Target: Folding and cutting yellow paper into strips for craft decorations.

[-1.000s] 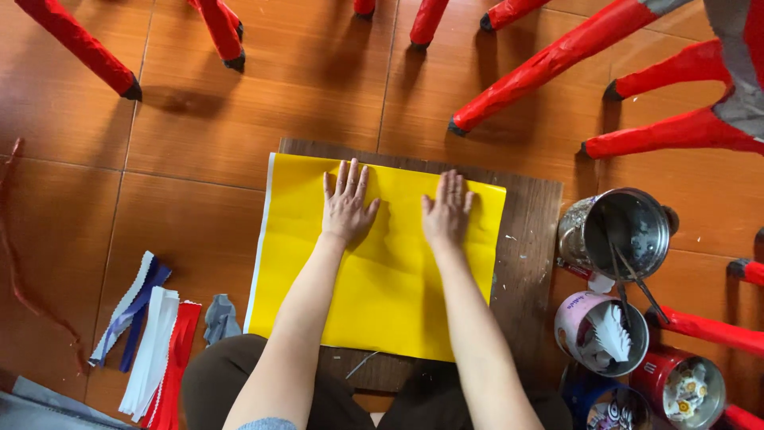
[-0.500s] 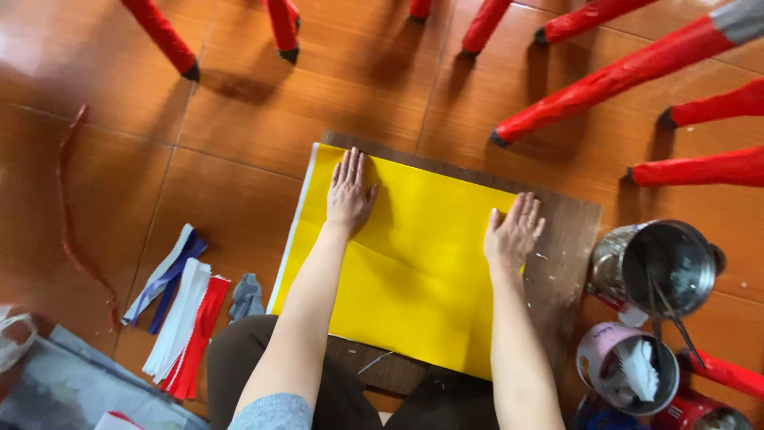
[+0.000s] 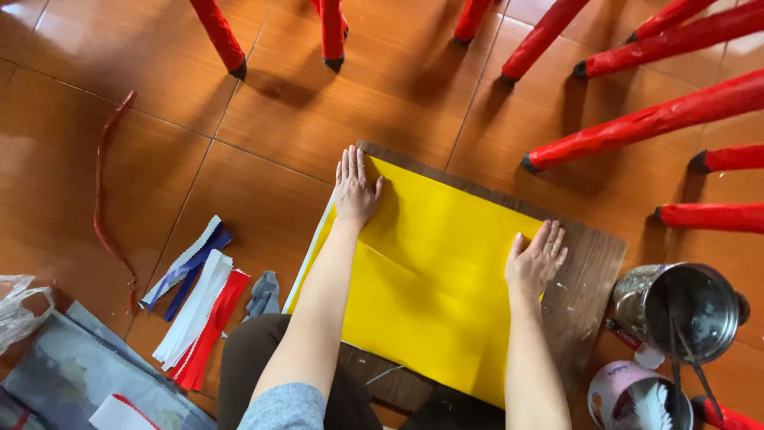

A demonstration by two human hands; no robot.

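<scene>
A yellow paper sheet (image 3: pixel 430 271) lies flat on a dark wooden board (image 3: pixel 585 279) on the tiled floor. My left hand (image 3: pixel 354 187) presses palm-down on the sheet's far left corner, fingers apart. My right hand (image 3: pixel 537 259) rests flat on the sheet's right edge, fingers together and pointing away from me. A fold crease runs across the paper between the hands. Neither hand holds anything.
Red-wrapped poles (image 3: pixel 645 119) fan out on the floor at the top and right. A metal can (image 3: pixel 684 310) and a smaller tub (image 3: pixel 633 398) stand at the right. White, blue and red paper strips (image 3: pixel 199 306) lie at the left, with a red ribbon (image 3: pixel 103 199) beyond them.
My hands have slid apart over the yellow sheet: the left toward its far left corner, the right out to the right edge. The camera view has shifted right.
</scene>
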